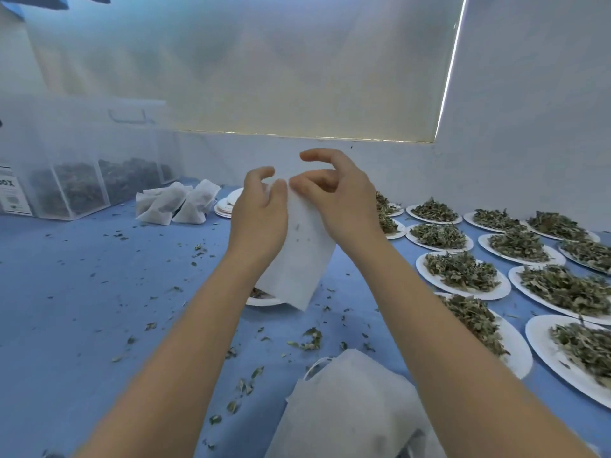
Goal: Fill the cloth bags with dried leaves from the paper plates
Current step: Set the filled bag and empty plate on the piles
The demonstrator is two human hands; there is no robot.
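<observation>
Reading "OX" in bold dark letters on a white label stuck to the clear plastic box at far left; smaller print beneath too blurred to make out. Divided into compartments, each holding dark dried leaves behind frosted walls.

Pinching the top edge of a white cloth bag with both hands, held up above the blue worktop: left hand with thumb and fingers curled on the left side of the bag's mouth, right hand nipping the right side between thumb and middle fingers, index finger lifted free. Both a narrow grip on the cloth. Hanging tilted, lower corner down over a paper plate mostly hidden behind it; a few dark specks showing through the fabric.

Lying at the back, just beside the box, a small heap of filled bags, plump and closed. Next to them a short stack of bare plates. Ranked along the right, many paper plates with leaves, each heaped with green-grey dried leaves, rims touching or nearly so. Resting at the near edge, a pile of flat unfilled bags. Scattered across the cloth, loose leaf crumbs
</observation>
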